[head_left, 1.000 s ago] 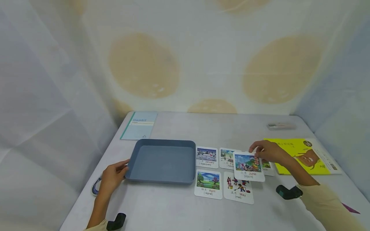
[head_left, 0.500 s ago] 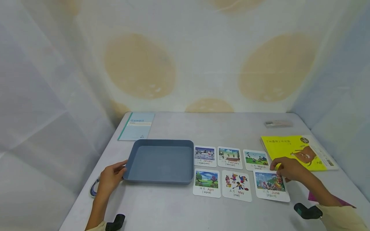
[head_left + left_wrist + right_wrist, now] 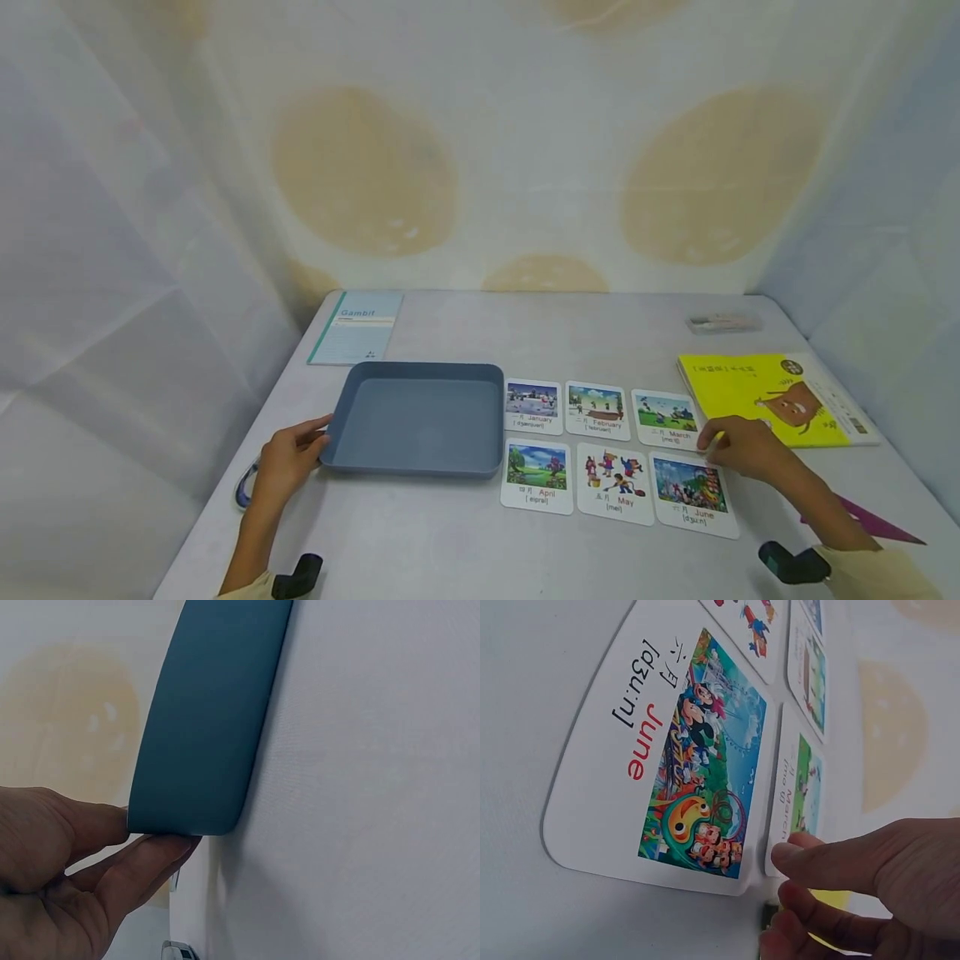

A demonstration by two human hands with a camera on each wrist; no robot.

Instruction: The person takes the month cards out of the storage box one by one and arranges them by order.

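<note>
Six month cards lie in two rows: January [image 3: 533, 406], February [image 3: 596, 410] and March [image 3: 665, 418] behind, April [image 3: 536, 475], May [image 3: 615, 494] and June [image 3: 692, 494] in front. My right hand [image 3: 726, 446] hovers at the June card's [image 3: 682, 772] far right corner with loosely bent fingers [image 3: 832, 862], holding nothing. The March card [image 3: 799, 787] is just beyond them. My left hand [image 3: 300, 450] holds the near left corner of the empty blue tray [image 3: 420, 371]. In the left wrist view the thumb and fingers [image 3: 142, 862] pinch the tray's corner [image 3: 202, 742].
A yellow book [image 3: 772, 400] lies right of the cards, close to my right hand. A light blue "Gambit" notebook [image 3: 356, 327] lies behind the tray, and a small flat object [image 3: 723, 321] at the back right. A magenta sheet [image 3: 870, 521] is by my right forearm, and a ring-shaped object [image 3: 243, 487] by my left wrist.
My right hand carried the June card from above the cards down to the table right of May, slid it left into line and let go. The left hand stayed on the tray.
</note>
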